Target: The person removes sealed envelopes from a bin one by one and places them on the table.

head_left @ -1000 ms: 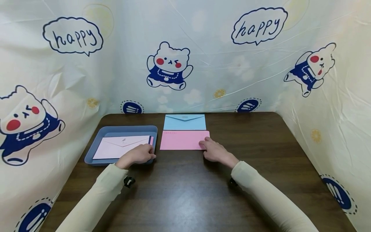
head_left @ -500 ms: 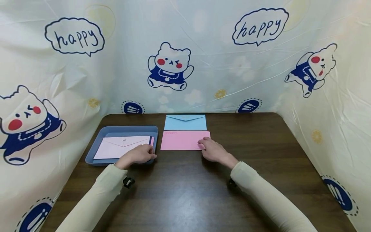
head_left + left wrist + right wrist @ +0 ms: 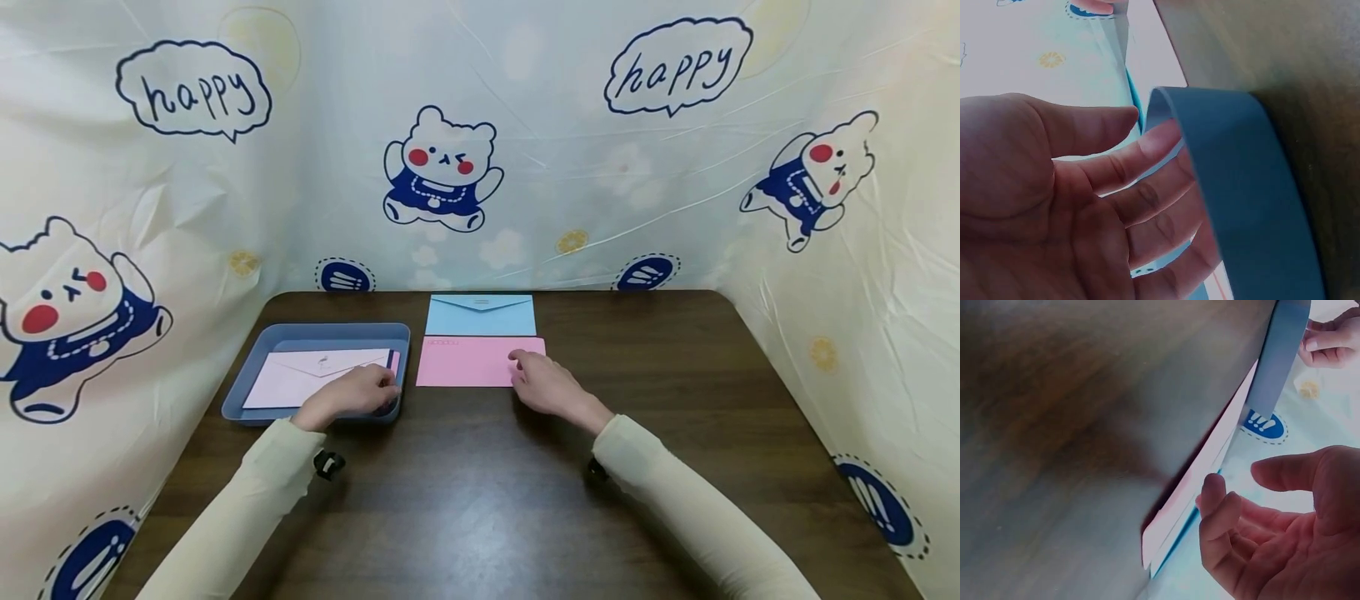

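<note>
Left hand (image 3: 351,393) at 4 o'clock in blue tray (image 3: 285,333); right hand (image 3: 549,385) at pink envelope (image 3: 465,362), 4 o'clock; fingers loose, thumbs apart.

- I read "happy" in a bubble (image 3: 193,117) on the backdrop (image 3: 330,150), left of the middle bear (image 3: 438,179)
- "happy" again, second bubble (image 3: 675,93), right of that bear
- Blue envelope (image 3: 480,323), below it: print too small to read

Bright, soft light fills the head view, pale glare sitting on the dark brown wood-grain surface (image 3: 480,525)! Wrist views run hazier: the glossy pale-blue printed sheet (image 3: 562,158) washes nearly white, and right-side, dark shadow edges the pink paper envelope (image 3: 1200,472).
</note>
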A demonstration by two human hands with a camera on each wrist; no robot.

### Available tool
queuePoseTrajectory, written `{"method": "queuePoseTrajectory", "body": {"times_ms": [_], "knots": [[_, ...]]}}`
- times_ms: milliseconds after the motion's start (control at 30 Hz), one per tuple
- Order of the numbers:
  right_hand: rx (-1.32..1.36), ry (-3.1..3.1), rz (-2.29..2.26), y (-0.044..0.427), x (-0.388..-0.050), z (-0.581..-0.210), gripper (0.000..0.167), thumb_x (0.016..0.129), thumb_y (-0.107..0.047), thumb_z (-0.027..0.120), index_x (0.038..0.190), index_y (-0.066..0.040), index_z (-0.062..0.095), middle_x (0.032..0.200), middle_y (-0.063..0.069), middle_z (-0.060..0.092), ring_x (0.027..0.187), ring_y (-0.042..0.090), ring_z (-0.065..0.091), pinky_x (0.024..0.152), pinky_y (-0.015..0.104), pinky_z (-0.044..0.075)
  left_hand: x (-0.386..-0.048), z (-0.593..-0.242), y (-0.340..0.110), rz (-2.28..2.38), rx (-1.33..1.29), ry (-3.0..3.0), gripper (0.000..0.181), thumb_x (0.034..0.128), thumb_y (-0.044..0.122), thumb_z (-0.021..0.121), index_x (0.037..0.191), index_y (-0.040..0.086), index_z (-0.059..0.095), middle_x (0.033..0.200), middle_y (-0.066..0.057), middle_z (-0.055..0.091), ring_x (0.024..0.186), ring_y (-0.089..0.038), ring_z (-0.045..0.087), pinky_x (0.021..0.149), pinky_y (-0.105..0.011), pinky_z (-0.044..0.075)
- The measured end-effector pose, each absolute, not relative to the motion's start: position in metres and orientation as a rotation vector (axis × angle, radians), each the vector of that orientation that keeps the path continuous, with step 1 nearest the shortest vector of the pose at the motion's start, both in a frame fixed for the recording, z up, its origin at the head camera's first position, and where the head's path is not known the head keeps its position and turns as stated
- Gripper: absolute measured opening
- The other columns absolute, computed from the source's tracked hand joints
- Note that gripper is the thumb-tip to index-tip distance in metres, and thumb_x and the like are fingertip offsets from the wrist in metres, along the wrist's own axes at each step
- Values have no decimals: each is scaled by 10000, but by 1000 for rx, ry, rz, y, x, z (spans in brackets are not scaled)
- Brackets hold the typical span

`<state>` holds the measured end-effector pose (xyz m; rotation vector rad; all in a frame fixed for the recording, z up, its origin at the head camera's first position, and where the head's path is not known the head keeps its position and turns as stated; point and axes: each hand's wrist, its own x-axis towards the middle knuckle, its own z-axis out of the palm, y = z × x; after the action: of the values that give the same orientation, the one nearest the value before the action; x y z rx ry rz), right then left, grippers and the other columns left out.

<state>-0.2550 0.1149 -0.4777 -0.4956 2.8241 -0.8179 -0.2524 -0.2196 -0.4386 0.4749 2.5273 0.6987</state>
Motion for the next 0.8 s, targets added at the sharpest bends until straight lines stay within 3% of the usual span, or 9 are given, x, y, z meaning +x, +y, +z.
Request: {"method": "queuePoseTrajectory", "body": {"times_ms": [133, 333, 667, 800], "knots": [[-486, 2834, -841, 111, -258, -476, 378, 1052, -153, 624, 1405, -19, 608, 1200, 120, 697, 936, 231, 664, 832, 433, 587, -254, -432, -220, 736, 423, 2524, 201, 1066, 84, 547, 970, -33, 679, 835, -113, 650, 772, -234, 593, 718, -348, 520], [-427, 2845, -922, 105, -263, -471, 362, 1045, -166, 632, 1379, -29, 616, 1092, 88, 696, 705, 193, 620, 629, 352, 550, -257, -422, -222, 758, 358, 2526, 199, 1078, 110, 541, 1020, -37, 662, 874, -155, 666, 783, -255, 608, 693, -348, 525], [-466, 2839, -948, 92, -263, -458, 291, 1035, -120, 604, 1302, -16, 655, 814, 32, 643, 664, 203, 590, 588, 338, 526, -260, -410, -232, 770, 284, 2499, 167, 1071, 86, 539, 992, -30, 630, 885, -167, 660, 812, -304, 620, 676, -351, 553], [-465, 2837, -964, 87, -264, -455, 263, 1042, -142, 618, 1277, -33, 662, 797, 25, 629, 658, 203, 589, 585, 327, 524, -263, -402, -238, 767, 279, 2490, 167, 1071, 79, 530, 1004, -38, 628, 892, -175, 659, 824, -310, 622, 703, -380, 577]]}}
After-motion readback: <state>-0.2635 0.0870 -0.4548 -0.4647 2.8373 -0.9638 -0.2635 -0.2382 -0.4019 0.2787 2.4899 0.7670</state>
